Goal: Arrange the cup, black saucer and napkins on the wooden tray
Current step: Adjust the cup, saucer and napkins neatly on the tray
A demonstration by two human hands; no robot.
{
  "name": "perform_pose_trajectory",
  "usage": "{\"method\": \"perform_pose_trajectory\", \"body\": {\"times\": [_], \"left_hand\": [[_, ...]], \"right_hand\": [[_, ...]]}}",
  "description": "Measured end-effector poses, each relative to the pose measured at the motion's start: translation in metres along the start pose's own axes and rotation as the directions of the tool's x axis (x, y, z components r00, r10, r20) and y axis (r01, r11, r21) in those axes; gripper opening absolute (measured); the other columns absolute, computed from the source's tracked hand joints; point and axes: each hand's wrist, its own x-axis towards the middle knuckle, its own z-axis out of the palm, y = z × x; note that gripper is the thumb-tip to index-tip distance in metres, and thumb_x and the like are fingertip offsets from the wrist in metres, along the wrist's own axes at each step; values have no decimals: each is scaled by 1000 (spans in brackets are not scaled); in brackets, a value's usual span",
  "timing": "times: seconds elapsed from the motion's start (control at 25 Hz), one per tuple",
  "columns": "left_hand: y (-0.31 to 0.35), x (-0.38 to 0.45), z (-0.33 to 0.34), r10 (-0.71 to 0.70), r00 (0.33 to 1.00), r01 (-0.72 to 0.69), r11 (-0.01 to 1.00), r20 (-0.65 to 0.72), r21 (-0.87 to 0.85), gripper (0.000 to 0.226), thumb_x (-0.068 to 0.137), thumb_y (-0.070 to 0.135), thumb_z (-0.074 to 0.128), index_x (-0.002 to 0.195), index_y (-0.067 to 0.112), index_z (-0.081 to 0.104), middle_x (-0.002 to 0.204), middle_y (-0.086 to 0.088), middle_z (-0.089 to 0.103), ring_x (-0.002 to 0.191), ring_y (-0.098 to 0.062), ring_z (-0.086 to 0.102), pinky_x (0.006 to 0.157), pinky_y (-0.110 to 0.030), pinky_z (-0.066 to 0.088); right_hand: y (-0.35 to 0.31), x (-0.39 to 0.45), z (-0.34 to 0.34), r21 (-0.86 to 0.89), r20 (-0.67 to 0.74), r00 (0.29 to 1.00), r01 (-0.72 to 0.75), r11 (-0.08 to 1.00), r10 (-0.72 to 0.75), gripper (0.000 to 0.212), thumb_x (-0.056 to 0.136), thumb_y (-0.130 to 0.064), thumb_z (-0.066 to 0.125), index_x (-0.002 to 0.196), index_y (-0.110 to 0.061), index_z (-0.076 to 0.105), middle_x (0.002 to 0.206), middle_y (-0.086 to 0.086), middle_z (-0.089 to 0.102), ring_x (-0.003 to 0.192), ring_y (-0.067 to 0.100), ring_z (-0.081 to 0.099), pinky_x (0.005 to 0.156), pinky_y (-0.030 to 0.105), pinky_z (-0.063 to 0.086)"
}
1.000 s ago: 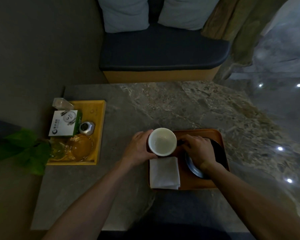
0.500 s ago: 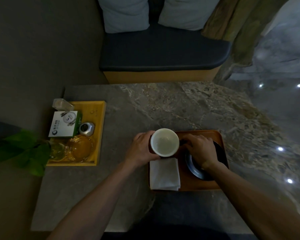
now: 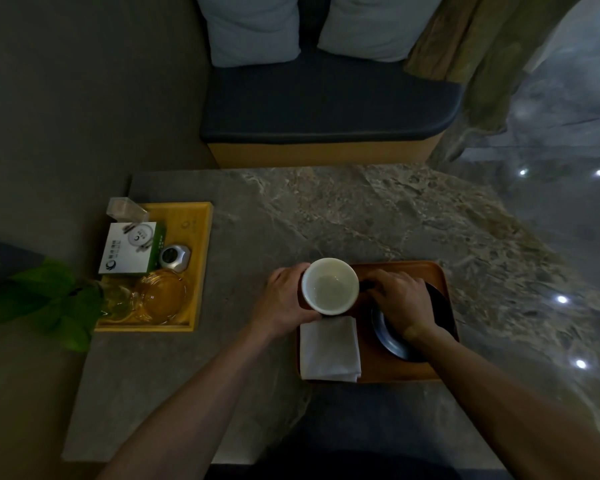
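Note:
A white cup [image 3: 330, 285], empty inside, stands at the far left corner of the brown wooden tray [image 3: 426, 269]. My left hand [image 3: 284, 298] wraps around the cup's left side. A folded white napkin [image 3: 329, 347] lies on the tray's near left part, just below the cup. The black saucer [image 3: 392, 336] rests on the tray's right half, mostly covered by my right hand [image 3: 400, 302], which lies flat on it with fingers pointing toward the cup.
A yellow tray [image 3: 198, 237] at the table's left holds a white-green box [image 3: 130, 249], a silver object [image 3: 174, 258] and glassware [image 3: 160, 296]. Green leaves [image 3: 45, 299] overlap its near left corner. Beyond the marble table [image 3: 361, 209] stands a cushioned bench [image 3: 326, 98].
The cup and my left hand have shifted slightly right onto the tray's corner. My right hand stays on the saucer.

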Motion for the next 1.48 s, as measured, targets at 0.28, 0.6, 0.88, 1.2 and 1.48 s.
{"method": "perform_pose_trajectory", "body": {"times": [0.28, 0.6, 0.88, 1.2, 1.48], "left_hand": [[0, 0, 0, -3, 1000, 2, 1000, 24, 31, 93, 61, 47, 85, 139, 30, 37, 137, 5, 51, 128, -20, 39, 103, -40, 36], [1, -3, 2, -30, 999, 29, 999, 30, 22, 93, 61, 53, 80, 140, 35, 34, 139, 8, 49, 129, -19, 37, 100, -35, 34], [-2, -4, 5, -47, 998, 46, 998, 37, 31, 96, 61, 56, 77, 142, 38, 29, 140, 7, 48, 131, -18, 34, 100, -37, 33], [-3, -5, 8, -65, 997, 64, 997, 37, 31, 100, 54, 68, 68, 141, 41, 25, 140, 7, 48, 130, -19, 38, 100, -39, 35], [6, -29, 23, -255, 967, 257, 963, 27, -86, 103, 70, 42, 82, 152, 27, 21, 151, -6, 34, 139, -27, 31, 110, -52, 34]], "right_hand": [[-1, -4, 1, -12, -4, 1000, -14, 1000, 14, 18, 91, -27, 56, 108, -31, 64, 103, -8, 70, 101, 18, 59, 88, 43, 43], [0, -5, 5, -10, -23, 999, -24, 1000, 24, 18, 91, -27, 57, 108, -28, 64, 103, -7, 71, 99, 19, 60, 87, 44, 46], [0, -3, 5, 20, -35, 999, -27, 999, 28, 17, 91, -26, 58, 104, -31, 65, 101, -8, 71, 98, 20, 59, 86, 46, 45], [3, -1, 6, 7, -10, 1000, -28, 1000, 28, 18, 90, -32, 58, 108, -35, 62, 104, -8, 70, 101, 19, 59, 87, 48, 47], [20, -25, 9, -116, 25, 997, -72, 991, 75, 54, 87, -52, 56, 135, -29, 46, 136, 0, 54, 128, 25, 43, 98, 48, 40]]}}
